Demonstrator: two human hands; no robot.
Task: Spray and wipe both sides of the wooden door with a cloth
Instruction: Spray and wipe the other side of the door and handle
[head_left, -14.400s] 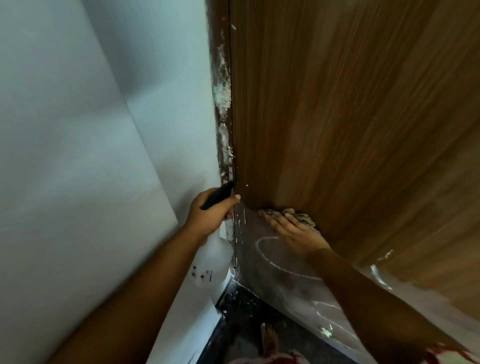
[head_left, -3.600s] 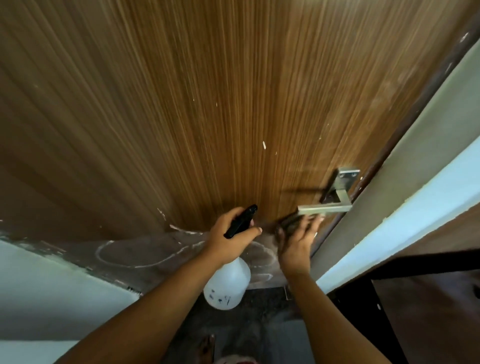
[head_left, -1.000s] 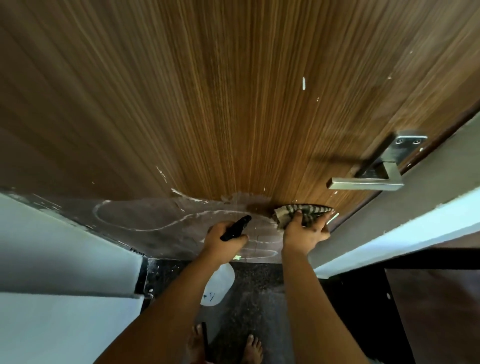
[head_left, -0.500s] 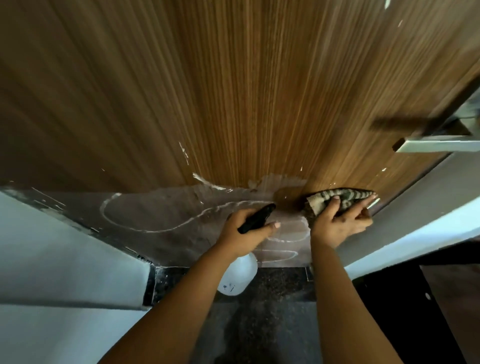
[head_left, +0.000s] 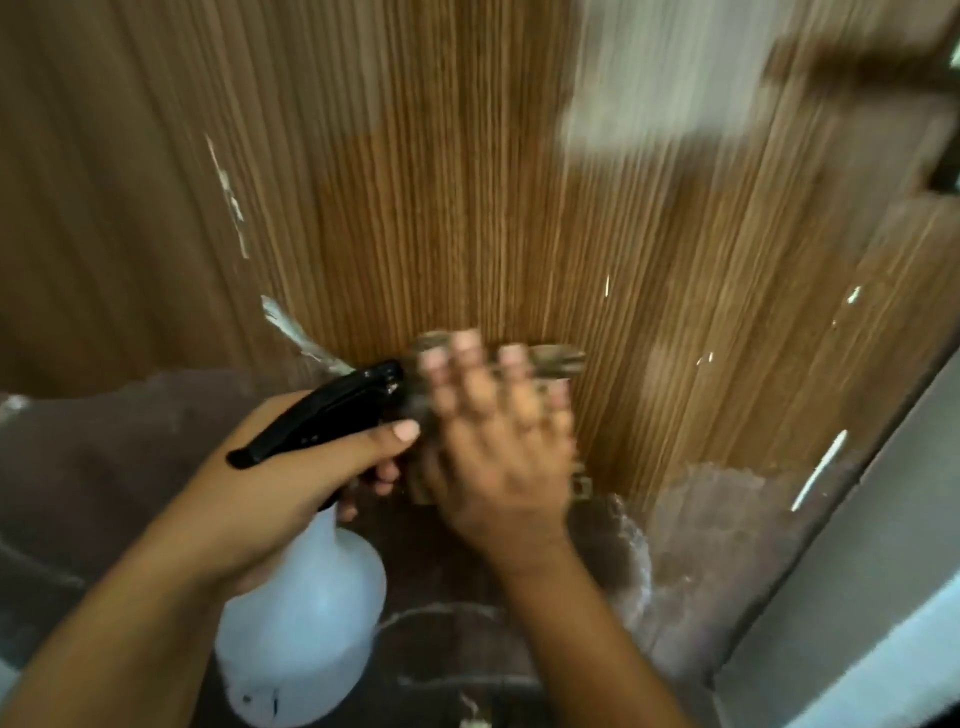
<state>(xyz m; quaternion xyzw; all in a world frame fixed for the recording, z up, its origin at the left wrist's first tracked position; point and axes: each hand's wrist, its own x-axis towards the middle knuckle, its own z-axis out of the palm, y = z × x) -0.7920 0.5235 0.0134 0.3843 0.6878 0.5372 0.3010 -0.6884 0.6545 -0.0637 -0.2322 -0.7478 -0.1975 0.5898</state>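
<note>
blurred right hand (head_left: 498, 457) is pressing a mostly hidden cloth (head_left: 556, 358) flat-fingered against the door (head_left: 467, 208); beside it, left hand (head_left: 270, 493) is gripping the spray bottle (head_left: 301, 623).

Cloth (head_left: 545, 358) mostly hidden beneath motion-blurred right hand (head_left: 498, 457); door handle (head_left: 852, 78) smeared, cropped.

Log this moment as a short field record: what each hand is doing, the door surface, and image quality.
left hand: grips the spray bottle by its black trigger head
right hand: fingers spread, presses the cloth flat on the door
door: brown wood grain, white paint flecks, greyish film across the lower part
image quality: right hand and cloth motion-blurred
</note>
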